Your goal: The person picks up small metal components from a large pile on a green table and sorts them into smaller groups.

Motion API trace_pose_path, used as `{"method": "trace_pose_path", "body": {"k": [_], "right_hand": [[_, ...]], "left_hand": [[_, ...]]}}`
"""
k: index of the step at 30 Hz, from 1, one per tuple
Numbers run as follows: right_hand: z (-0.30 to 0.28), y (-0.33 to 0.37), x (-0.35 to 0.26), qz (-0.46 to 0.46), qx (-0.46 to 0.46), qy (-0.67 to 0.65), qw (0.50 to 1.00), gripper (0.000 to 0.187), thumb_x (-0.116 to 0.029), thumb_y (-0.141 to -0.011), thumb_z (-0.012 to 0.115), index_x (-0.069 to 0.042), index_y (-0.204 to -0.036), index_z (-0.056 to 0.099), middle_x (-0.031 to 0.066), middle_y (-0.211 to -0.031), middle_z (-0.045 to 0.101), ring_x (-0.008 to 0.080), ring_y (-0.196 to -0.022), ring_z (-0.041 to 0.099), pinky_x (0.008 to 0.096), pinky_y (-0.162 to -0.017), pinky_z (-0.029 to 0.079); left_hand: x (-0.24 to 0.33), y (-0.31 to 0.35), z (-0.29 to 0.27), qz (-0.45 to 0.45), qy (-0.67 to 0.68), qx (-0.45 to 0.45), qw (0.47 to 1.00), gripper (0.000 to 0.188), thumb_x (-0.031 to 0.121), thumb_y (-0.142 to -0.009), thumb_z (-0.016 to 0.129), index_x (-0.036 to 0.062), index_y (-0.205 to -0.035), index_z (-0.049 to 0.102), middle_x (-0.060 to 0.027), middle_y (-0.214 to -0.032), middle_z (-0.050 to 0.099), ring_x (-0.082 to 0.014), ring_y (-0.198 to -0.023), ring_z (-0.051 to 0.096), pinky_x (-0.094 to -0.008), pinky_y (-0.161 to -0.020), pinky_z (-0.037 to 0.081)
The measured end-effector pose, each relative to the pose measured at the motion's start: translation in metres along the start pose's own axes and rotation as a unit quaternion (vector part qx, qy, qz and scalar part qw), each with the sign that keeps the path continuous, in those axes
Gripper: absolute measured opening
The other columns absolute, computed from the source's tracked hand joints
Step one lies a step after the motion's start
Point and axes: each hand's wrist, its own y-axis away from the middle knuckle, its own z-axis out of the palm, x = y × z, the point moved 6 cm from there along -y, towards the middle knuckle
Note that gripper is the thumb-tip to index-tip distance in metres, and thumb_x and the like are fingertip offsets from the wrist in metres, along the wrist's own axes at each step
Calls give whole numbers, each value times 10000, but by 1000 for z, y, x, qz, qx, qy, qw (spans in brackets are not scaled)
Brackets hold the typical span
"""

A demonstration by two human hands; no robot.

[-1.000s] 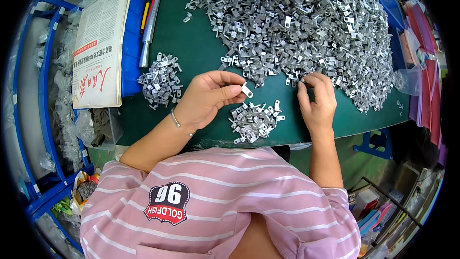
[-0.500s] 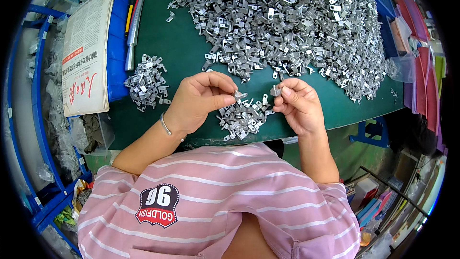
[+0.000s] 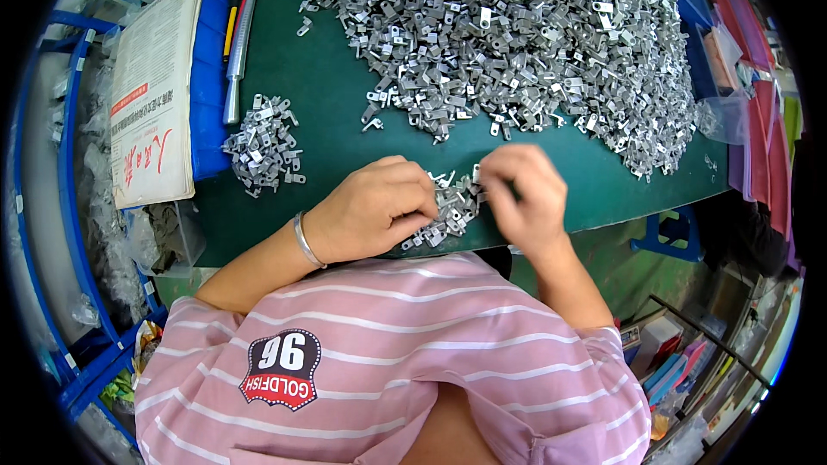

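Note:
A small heap of silver metal brackets (image 3: 455, 213), each a little bent tab with a hole, lies near the front edge of the green table. My left hand (image 3: 372, 208), wearing a silver bangle, is closed at the heap's left side. Its fingertips curl down over the brackets, and whatever they hold is hidden. On the heap's right side is my right hand (image 3: 530, 198), smeared by motion, its fingers bent toward the pieces. A bracket shows by its fingertips, but I cannot tell whether it is gripped.
A large mound of the same brackets (image 3: 534, 43) covers the far side of the green table (image 3: 336, 77). Another small heap (image 3: 264, 146) lies left, beside a blue bin (image 3: 209, 86) with a newspaper (image 3: 155, 95) against it. A blue stool (image 3: 668, 237) stands beyond the table's right front edge.
Both hands have come down to the small heap. The left has moved lower and curled its fingers; the right has shifted slightly left. The brackets pinched earlier are no longer clearly seen in the fingers.

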Motion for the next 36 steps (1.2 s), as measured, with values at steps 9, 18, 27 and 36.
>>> {"method": "trace_pose_path", "body": {"k": [9,18,27,36], "right_hand": [[-14,2,41,126,36,184,974,58,-30,-787,705,-35,-823,659,109,-804,620,309,-708,611,382,-640,504],[-7,24,57,413,-42,-407,814,109,-102,-919,655,3,-932,683,64,-791,688,105,-657,628,209,-567,479],[-16,10,19,53,-30,-2,998,138,76,-731,704,-4,-834,660,121,-884,690,257,-778,685,317,-680,554],[-1,-1,39,161,18,175,971,135,-125,-761,757,-31,-798,668,118,-814,634,316,-711,634,415,-629,523]], "left_hand": [[-37,8,-52,-129,-170,203,956,125,-52,-809,658,-5,-924,645,-93,-897,602,-188,-711,625,-266,-627,504],[-50,9,-39,-170,-194,185,948,173,-66,-812,659,-16,-978,657,-89,-866,601,-171,-730,642,-256,-644,513],[-65,19,-20,-252,356,174,883,129,-68,-837,666,-61,-963,694,-118,-1056,636,-147,-856,634,-248,-740,533],[-72,22,0,-284,457,195,820,135,-63,-850,657,-65,-983,675,-142,-1038,657,-179,-861,665,-265,-771,564]]}}
